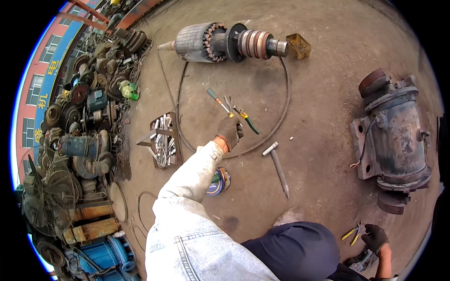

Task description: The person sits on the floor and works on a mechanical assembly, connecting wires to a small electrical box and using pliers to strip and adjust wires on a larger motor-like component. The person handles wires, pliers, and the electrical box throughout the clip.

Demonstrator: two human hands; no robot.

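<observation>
Near the middle, my left hand (pixel 229 132), in a dark glove with an orange cuff, is closed, its fingers at the yellow end of a slim green-ended screwdriver (pixel 219 100). Just beyond it are pliers (pixel 244 115) with green and yellow handles, their jaws apart. At the lower right, my right hand (pixel 375 238), also gloved, is curled at the jaw end of yellow-handled pliers (pixel 354 234); its grip is partly hidden. A hammer (pixel 279 169) lies on the ground right of my left forearm. A blue round tin (pixel 219 182) stands half behind my sleeve.
A metal toolbox (pixel 177 140) full of wrenches stands left. A large hoop (pixel 288 93) lies around the tools. Beyond is a motor rotor (pixel 201 42) beside a rusty container (pixel 299 46). A heavy motor housing (pixel 398 136) sits right; scrap motors (pixel 79 145) pile up left. My knee (pixel 300 253) is below.
</observation>
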